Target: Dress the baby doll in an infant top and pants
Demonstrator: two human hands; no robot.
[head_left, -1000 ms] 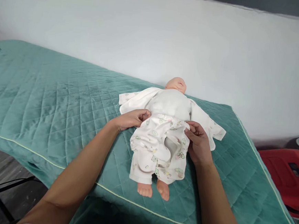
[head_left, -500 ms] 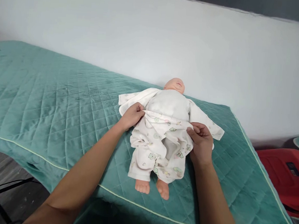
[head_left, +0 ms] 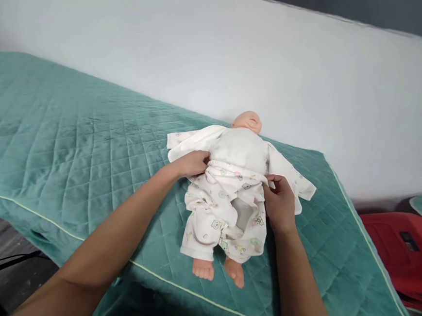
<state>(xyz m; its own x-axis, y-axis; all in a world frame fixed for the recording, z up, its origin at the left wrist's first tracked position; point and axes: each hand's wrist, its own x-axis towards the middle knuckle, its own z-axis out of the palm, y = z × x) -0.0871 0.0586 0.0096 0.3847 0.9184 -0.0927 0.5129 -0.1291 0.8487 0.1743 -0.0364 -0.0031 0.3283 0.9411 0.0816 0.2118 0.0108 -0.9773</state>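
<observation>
A baby doll (head_left: pixel 241 148) lies on its back on the teal quilted bed (head_left: pixel 70 137), head toward the wall and bare feet toward me. It wears printed white trousers (head_left: pixel 221 207), and an open white jacket (head_left: pixel 192 142) is spread under its arms. My left hand (head_left: pixel 192 164) pinches the trousers' waistband at the doll's left side as I see it. My right hand (head_left: pixel 279 202) grips the waistband on the other side. Both hands are closed on the fabric.
A white wall (head_left: pixel 219 56) runs behind the bed. A red box (head_left: pixel 402 256) stands on the floor at the right. The bed's front edge with pale piping (head_left: pixel 80 238) is close to me, and dark floor shows at the lower left.
Both hands stayed at the waistband, which sits smoother across the doll's belly than before. The doll's legs have stretched out a little toward me.
</observation>
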